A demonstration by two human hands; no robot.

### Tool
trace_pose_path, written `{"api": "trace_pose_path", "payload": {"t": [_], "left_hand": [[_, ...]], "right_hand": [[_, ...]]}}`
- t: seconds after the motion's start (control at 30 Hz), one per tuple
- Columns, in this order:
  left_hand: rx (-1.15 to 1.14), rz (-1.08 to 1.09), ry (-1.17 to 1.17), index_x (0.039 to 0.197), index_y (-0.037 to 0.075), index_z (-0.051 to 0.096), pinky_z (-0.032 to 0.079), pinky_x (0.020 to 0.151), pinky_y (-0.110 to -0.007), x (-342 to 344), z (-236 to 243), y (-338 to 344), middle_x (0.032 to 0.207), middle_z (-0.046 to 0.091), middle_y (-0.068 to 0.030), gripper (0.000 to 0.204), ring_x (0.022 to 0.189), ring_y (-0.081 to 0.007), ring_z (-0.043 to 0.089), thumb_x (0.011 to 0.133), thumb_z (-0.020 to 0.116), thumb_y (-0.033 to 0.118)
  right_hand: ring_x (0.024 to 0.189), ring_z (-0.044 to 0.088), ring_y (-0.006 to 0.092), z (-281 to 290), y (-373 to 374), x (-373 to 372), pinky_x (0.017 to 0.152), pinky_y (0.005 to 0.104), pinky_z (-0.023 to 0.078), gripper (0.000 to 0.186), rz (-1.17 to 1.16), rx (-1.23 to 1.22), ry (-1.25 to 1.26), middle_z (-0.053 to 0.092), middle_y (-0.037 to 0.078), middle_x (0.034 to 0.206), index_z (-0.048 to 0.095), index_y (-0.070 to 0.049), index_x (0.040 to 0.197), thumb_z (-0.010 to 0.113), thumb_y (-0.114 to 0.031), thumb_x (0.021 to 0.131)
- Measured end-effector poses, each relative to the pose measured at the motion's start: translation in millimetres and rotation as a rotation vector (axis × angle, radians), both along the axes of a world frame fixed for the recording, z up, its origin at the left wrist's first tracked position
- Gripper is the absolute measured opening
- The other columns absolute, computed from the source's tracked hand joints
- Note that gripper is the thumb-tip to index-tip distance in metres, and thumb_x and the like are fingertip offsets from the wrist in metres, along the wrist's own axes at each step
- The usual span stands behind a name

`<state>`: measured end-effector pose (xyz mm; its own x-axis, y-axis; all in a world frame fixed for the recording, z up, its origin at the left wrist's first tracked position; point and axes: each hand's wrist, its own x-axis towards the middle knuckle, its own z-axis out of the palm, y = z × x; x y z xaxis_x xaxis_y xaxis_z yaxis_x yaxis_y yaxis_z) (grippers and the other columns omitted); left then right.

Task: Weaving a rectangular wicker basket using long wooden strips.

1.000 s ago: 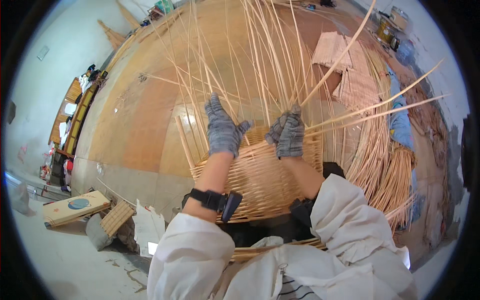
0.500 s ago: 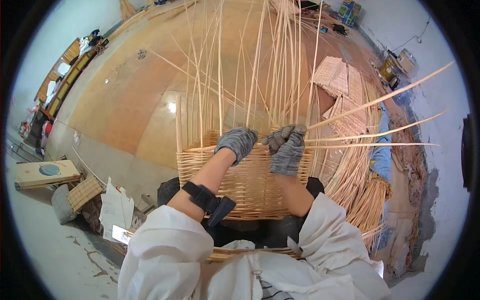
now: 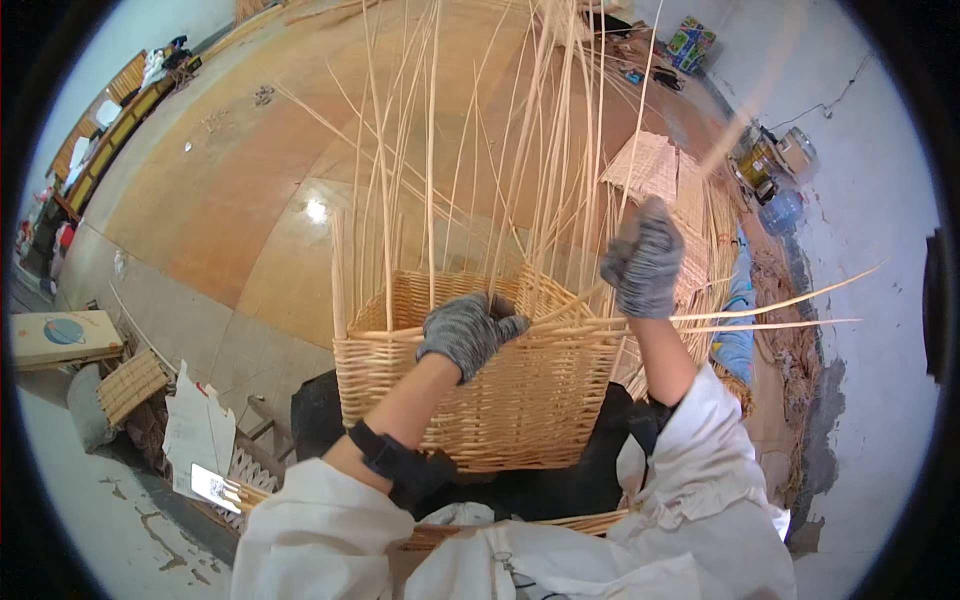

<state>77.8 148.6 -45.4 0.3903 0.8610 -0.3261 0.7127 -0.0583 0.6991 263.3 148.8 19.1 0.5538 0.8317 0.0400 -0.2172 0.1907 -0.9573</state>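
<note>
A half-woven wicker basket (image 3: 500,425) stands in front of me, with tall upright rods (image 3: 432,180) rising from its edges. My left hand (image 3: 468,335), in a grey knit glove, is closed on the near rim, thumb pointing right along it. To the right and above the rim, my gloved right hand (image 3: 645,260) is closed around a wicker rod (image 3: 733,143). That rod runs from the rim through my fist and up to the right, its far part blurred. Two other rods (image 3: 775,310) stick out rightward from the rim, below my right hand.
Bundled wicker (image 3: 718,240) and flat woven panels (image 3: 650,165) lie on the floor at right, beside blue cloth (image 3: 737,300). A printed box (image 3: 65,337) and a woven mat piece (image 3: 132,385) are at left. A wooden bench (image 3: 125,115) stands far left, and a water jug (image 3: 782,212) by the right wall.
My right hand has moved up and right from the rim, swinging one rod to a steeper angle. My left hand stays at the rim, slightly lower in view. The basket's inside shows more.
</note>
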Motion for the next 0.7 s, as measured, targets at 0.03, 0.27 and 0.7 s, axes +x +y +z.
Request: {"api": "trace_pose_path", "payload": {"t": [0.03,0.27,0.7], "left_hand": [[0.040,0.011,0.013,0.097,0.011,0.062,0.043,0.079,-0.034,0.9,-0.5,-2.3,0.090,0.063,-0.0091,0.045,0.088,-0.0235,0.059,0.074,0.058,0.050],[0.087,0.298,0.154,0.088,0.006,0.063,0.043,0.076,-0.038,9.4,-0.4,-4.6,0.085,0.062,-0.0163,0.039,0.084,-0.0307,0.059,0.080,0.050,0.043],[0.078,0.211,0.097,0.094,0.002,0.063,0.042,0.080,-0.038,8.5,4.7,0.0,0.092,0.062,-0.0175,0.057,0.089,-0.0300,0.058,0.079,0.045,0.054]], "right_hand": [[0.039,0.041,0.0077,3.4,9.4,-12.0,0.033,0.0213,0.033,0.022,0.103,0.042,-0.054,0.039,-0.003,0.047,0.046,-0.013,0.071,0.051,-0.029,0.087],[0.049,0.048,0.0121,-31.8,94.8,-105.0,0.049,0.0241,0.041,0.018,0.347,0.531,-0.456,0.053,0.005,0.058,0.058,-0.002,0.083,0.054,-0.020,0.084],[0.078,0.056,0.0280,18.9,87.2,-50.3,0.067,0.0354,0.046,0.027,0.227,-0.229,-1.423,0.054,0.020,0.088,0.049,-0.005,0.105,0.052,-0.018,0.081]]}}
